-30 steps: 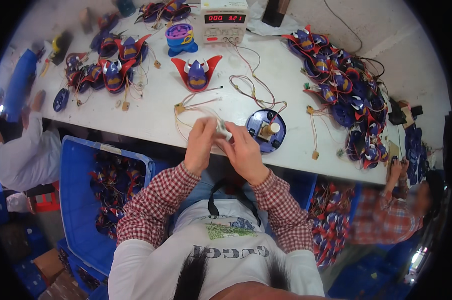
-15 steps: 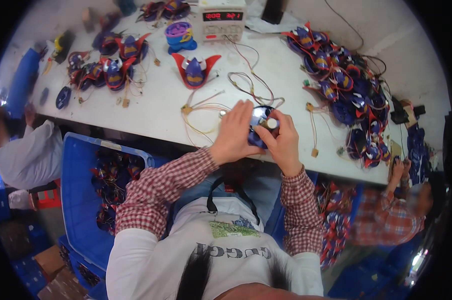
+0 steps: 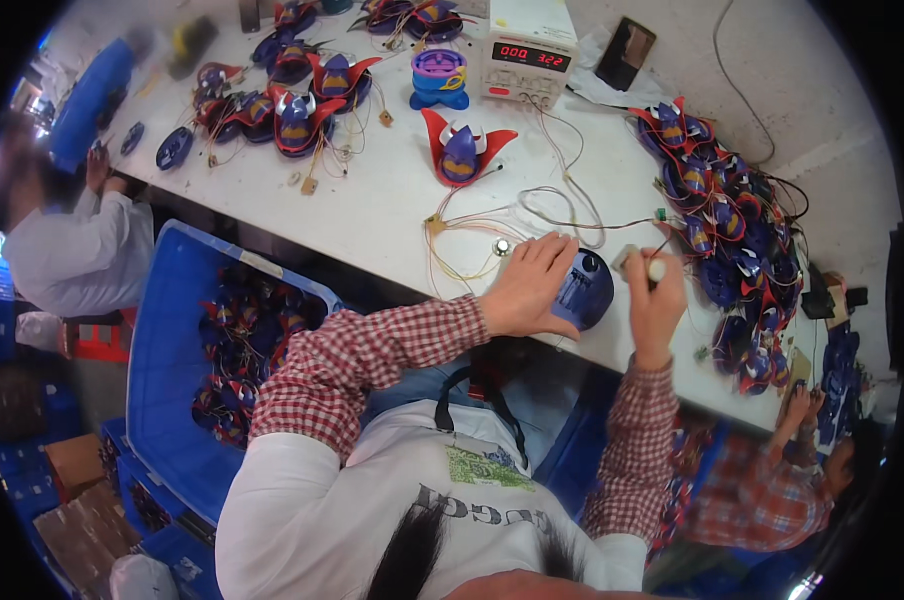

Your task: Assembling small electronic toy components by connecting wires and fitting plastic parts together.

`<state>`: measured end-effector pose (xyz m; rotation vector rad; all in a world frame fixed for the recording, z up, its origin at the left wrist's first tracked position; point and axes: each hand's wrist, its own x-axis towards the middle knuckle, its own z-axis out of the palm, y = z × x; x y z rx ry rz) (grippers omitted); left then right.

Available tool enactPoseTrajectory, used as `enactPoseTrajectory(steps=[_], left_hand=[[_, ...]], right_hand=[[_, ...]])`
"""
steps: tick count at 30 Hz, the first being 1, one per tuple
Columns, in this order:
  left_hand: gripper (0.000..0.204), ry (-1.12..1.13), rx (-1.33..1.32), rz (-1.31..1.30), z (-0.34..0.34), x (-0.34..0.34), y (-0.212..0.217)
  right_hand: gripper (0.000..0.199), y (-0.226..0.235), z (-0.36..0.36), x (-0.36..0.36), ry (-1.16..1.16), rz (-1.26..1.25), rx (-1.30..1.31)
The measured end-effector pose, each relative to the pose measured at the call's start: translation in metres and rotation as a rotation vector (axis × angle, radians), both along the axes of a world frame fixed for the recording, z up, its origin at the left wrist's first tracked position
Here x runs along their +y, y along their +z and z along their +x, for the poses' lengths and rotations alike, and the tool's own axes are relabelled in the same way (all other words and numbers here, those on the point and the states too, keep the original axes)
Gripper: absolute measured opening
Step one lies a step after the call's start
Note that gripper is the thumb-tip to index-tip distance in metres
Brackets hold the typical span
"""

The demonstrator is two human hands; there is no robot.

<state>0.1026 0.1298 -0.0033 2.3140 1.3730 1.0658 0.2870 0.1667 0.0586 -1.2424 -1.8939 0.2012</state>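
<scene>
My left hand (image 3: 529, 285) lies flat on a round blue plastic part (image 3: 584, 290) at the near edge of the white table (image 3: 392, 200), pressing it down. Just right of it my right hand (image 3: 656, 300) is raised and closed around a small pale cylindrical tool (image 3: 640, 265), its tip near a thin wire (image 3: 612, 225). Yellow and white wires with a small round metal piece (image 3: 500, 246) lie just left of my left hand. A red and blue horned toy head (image 3: 462, 148) stands farther back on the table.
A white bench power supply with red digits (image 3: 527, 52) stands at the back. Heaps of red and blue toy heads lie at the right (image 3: 732, 230) and back left (image 3: 292, 100). A blue crate (image 3: 187, 350) of parts sits left of my knees. Other people work at left (image 3: 72, 250) and lower right (image 3: 772, 490).
My hands moved from holding a small piece in front of me to the round blue part; the left hand now covers it and the right hand has lifted away with the small tool.
</scene>
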Motion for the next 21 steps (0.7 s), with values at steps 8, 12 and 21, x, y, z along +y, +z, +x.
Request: enactPoseTrajectory(steps=[8, 12, 21], left_hand=[[0.079, 0.485, -0.464, -0.075, -0.135, 0.046, -0.009], [0.083, 0.578, -0.242, -0.135, -0.151, 0.076, -0.020], [0.082, 0.397, -0.477, -0.291, -0.152, 0.104, -0.034]], right_hand=[[0.016, -0.029, 0.030, 0.031, -0.035, -0.312, 0.083], [0.023, -0.041, 0.025, 0.022, -0.231, 0.125, -0.062], [0.032, -0.039, -0.169, 0.013, 0.733, -0.025, -0.359]])
